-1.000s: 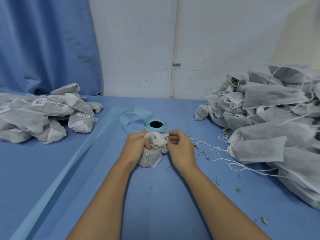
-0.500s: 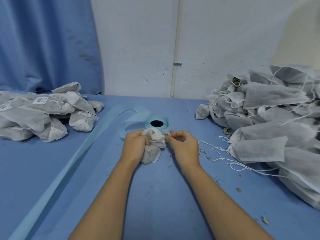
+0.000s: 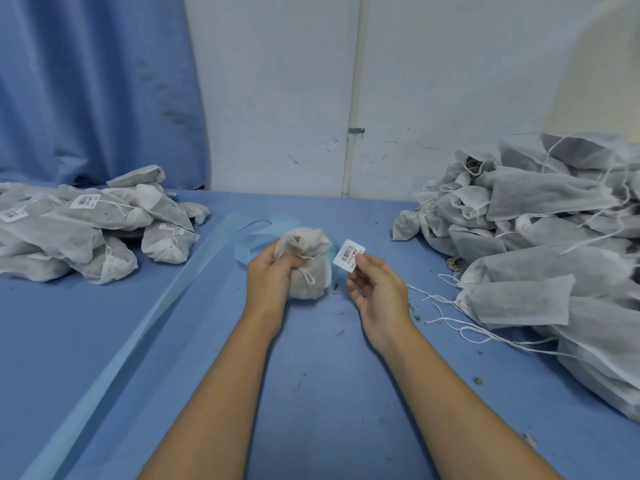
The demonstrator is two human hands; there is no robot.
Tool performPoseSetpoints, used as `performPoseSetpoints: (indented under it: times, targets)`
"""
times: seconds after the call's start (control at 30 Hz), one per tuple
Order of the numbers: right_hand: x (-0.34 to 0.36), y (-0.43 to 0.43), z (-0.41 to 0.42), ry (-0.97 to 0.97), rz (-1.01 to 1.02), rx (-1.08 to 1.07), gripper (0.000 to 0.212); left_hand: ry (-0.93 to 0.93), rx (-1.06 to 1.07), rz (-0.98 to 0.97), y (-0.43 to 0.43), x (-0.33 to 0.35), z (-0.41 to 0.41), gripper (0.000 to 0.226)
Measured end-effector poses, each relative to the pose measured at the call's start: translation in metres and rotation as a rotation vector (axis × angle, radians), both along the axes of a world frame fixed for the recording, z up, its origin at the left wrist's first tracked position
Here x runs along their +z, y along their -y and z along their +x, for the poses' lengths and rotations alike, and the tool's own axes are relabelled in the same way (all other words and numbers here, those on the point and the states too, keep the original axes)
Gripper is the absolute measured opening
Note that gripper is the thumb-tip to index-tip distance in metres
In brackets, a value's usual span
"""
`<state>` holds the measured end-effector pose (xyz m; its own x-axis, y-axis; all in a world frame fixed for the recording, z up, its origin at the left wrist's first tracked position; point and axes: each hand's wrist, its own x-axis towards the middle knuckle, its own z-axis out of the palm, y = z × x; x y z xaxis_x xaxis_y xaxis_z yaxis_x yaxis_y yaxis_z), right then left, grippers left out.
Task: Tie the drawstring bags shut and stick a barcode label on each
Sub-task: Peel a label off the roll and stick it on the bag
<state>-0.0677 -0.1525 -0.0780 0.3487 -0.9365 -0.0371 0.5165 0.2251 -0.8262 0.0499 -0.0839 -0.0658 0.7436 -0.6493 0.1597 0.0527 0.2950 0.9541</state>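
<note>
**White fabric bag in one hand, label in the other**

White non-woven cloth forms the drawstring bag (image 3: 308, 268), which the left hand (image 3: 273, 271) grips round its gathered neck at the middle of the blue table (image 3: 311, 393). A loop of cord hangs down the bag's front. Whether its base touches the table cannot be told. Just beside it, the right hand (image 3: 377, 292) pinches a barcode label (image 3: 349, 255) by its lower corner between thumb and fingertips, printed face towards the camera. Label and bag are near each other but apart.

A pale blue liner strip (image 3: 166, 299) runs from behind the bag diagonally to the near left edge of the view. Left of the strip lies a labelled pile (image 3: 86, 230) of bags. To the right, an unlabelled pile (image 3: 554, 254) rises high, and its loose drawstrings (image 3: 450, 306) trail out over the table towards the right forearm. Between the two piles, the table near the person lies open, with only small crumbs scattered on it. The table's far edge meets a white wall (image 3: 277, 98) and a blue curtain (image 3: 97, 88).
</note>
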Motion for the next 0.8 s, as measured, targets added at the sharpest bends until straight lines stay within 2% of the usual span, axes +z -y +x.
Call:
performPoseSetpoints:
  times: [0.1, 0.2, 0.37, 0.57, 0.67, 0.8]
  targets:
    - [0.004, -0.001, -0.001, 0.058, -0.003, 0.073, 0.014, -0.080, -0.028, -0.058, 0.001, 0.004, -0.002, 0.022]
    - [0.006, -0.003, 0.000, 0.079, -0.051, 0.101, 0.019, -0.057, -0.033, -0.055, 0.002, 0.004, -0.002, 0.022]
    - [0.008, -0.007, 0.004, -0.006, -0.146, 0.125, 0.015, -0.017, 0.012, -0.072, 0.004, 0.005, -0.006, 0.021]
    - [0.007, -0.013, 0.004, -0.162, -0.352, 0.132, 0.018, 0.062, -0.022, -0.035, 0.005, 0.011, -0.006, 0.018]
    - [0.007, -0.014, 0.003, -0.178, -0.394, 0.132, 0.019, 0.057, -0.017, -0.007, 0.004, 0.010, -0.005, 0.013]
    - [0.009, -0.012, 0.000, -0.159, -0.403, 0.157, 0.026, 0.057, -0.001, 0.004, 0.003, 0.011, -0.003, 0.018]
